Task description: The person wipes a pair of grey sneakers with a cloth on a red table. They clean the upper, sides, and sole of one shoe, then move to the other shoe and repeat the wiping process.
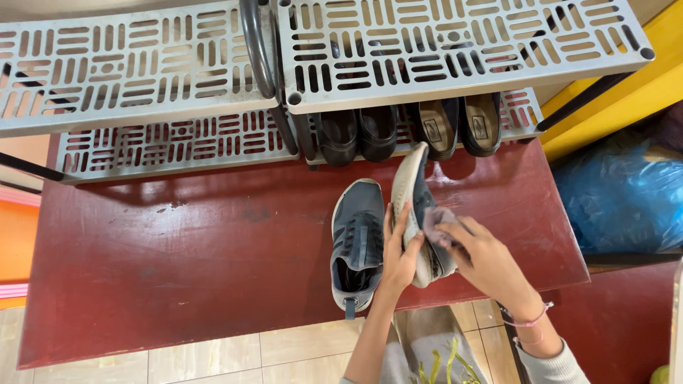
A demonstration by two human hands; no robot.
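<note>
At the far left we see the grey slotted shoe rack point(135, 71), its lower shelf point(171, 146) reaching out over the dark red step point(178, 249). Moving right, a grey sneaker point(356, 242) lies flat on that step, toe toward the rack, just beside our left hand point(398, 256). That hand is wrapped around a second sneaker point(416, 206), which is tipped on its side with the pale sole turned left and its toe pointing at the rack. Our right hand point(484, 259) presses a small greyish cloth point(441, 220) against the side of this held shoe, fingers curled on the cloth. Beyond them, two pairs of dark shoes point(413, 131) sit on the lower shelf, and at the far right there is a blue plastic bag point(619, 195).
</note>
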